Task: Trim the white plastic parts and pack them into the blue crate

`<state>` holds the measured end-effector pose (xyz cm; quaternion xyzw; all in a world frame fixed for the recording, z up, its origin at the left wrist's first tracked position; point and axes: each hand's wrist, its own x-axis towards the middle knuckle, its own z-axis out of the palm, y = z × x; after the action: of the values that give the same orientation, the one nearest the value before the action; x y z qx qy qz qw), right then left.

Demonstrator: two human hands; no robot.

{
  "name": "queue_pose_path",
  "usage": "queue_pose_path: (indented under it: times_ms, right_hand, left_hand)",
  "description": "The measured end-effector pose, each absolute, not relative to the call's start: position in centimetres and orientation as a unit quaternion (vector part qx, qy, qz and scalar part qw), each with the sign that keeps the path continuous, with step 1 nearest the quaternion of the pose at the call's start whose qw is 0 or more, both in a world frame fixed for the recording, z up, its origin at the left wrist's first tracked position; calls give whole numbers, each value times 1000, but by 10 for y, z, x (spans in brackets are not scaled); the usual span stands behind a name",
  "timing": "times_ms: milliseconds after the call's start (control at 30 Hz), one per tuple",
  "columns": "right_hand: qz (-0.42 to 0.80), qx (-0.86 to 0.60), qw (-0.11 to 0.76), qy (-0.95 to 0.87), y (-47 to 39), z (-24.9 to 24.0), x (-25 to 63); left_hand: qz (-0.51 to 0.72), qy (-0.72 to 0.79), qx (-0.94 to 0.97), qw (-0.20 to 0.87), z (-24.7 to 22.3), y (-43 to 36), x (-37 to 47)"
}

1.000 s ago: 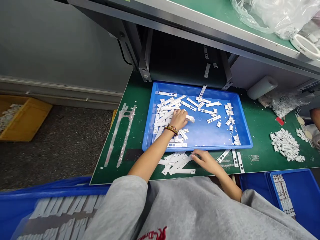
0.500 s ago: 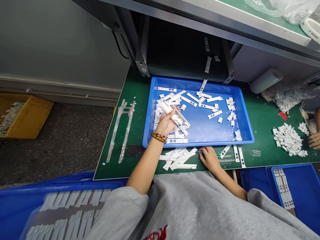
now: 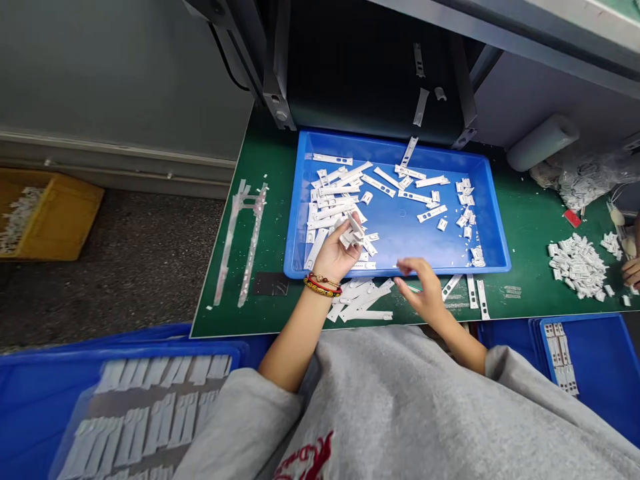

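White plastic parts [image 3: 353, 233] are held in my left hand [image 3: 341, 252], above the left front of a blue tray [image 3: 400, 265]. My right hand [image 3: 423, 288] is raised at the tray's front edge with thumb and fingers apart and nothing between them. Long and short white pieces [image 3: 334, 190] lie heaped in the tray's left half, and others are scattered in its middle and along its right side. Between my forearms, a pile of flat white strips [image 3: 367, 303] rests on the green table [image 3: 270, 253].
A dark belt [image 3: 370, 80] with a few white pieces ends behind the tray. At the right are a white heap [image 3: 580, 270], a clear bag and another person's hand [image 3: 631, 272]. Blue trays with strips [image 3: 135, 433] stand at lower left; a yellow bin [image 3: 65, 217] is beyond.
The held parts are turned and now appear shorter. My right hand has lifted from the table's front area and spread its fingers. The view has shifted slightly.
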<state>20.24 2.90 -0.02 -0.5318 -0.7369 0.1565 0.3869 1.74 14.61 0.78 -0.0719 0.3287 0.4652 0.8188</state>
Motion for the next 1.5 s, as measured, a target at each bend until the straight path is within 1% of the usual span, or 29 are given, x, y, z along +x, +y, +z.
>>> queue_pose_path:
  times_ms: [67,133,233,300,433,500,600,667,733,833,1067,1167,1233,1267,1300,1433,1500]
  right_hand:
    - [139,-493,404,-758,58,17,189]
    - [148,-430,386,-802,83,31,179]
    - [213,-360,372,-829,105,43,170]
    - [256,-363,393,-805,107,44,166]
    - [317,-411,515,-682,101,33,159]
    - [325,-410,575,-629,99,27,157]
    - [295,-391,659,-571,97,23,156]
    - [266,-386,693,-548,96,24,158]
    - [248,-408,684,-551,92,25,162]
    - [229,-445,643,-579,81,25,167]
    - [140,-452,646,-599,56,27,169]
    - [8,-447,668,-595,53,35,176]
    - [-68,-464,662,-585,53,43,182]
    - [-71,-477,643,-594,53,47,184]
    - [-48,-488,613,-619,53,49,186]
    - [136,-451,443,-763,55,49,177]
    - [184,-433,406,-783,55,44,167]
  left_hand:
    - [432,332,-113,831,12,135,22]
    - [401,345,-133,838,15,123,26]
    - [382,354,-144,841,18,109,28]
    - [378,349,-152,844,21,103,26]
    - [355,305,-146,872,31,95,23]
    - [340,288,-115,888,37,93,24]
    - [314,299,-92,896,43,90,28]
    - [305,308,-124,893,46,88,32]
    - [305,310,-169,885,47,85,34]
    - [309,319,-205,872,49,80,37]
    - [299,352,-203,864,50,68,41]
    - [338,370,-213,839,44,67,39]
    - [378,374,-217,819,41,70,33]
    - [390,371,-216,815,41,71,30]
    - [396,365,-212,816,42,73,26]
    - [387,368,-180,826,46,75,18]
    - [381,396,-133,825,45,72,19]
